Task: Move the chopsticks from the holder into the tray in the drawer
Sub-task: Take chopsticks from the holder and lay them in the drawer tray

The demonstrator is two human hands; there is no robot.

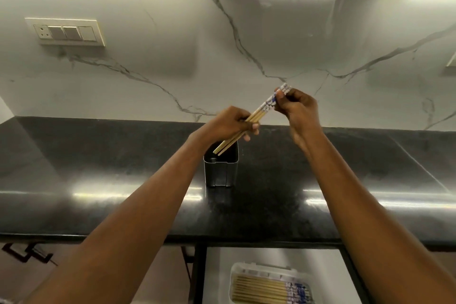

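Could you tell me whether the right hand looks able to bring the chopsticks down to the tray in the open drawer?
Probably yes: the tray lies uncovered below the counter edge, near the right hand.

You hold a slanted bundle of bamboo chopsticks with blue-patterned tops above the dark metal holder; more lie flat in the white plastic tray in the open drawer.

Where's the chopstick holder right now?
In the head view, the dark holder stands upright on the black counter, near centre, just below the left hand and the tips of the chopsticks held above it.
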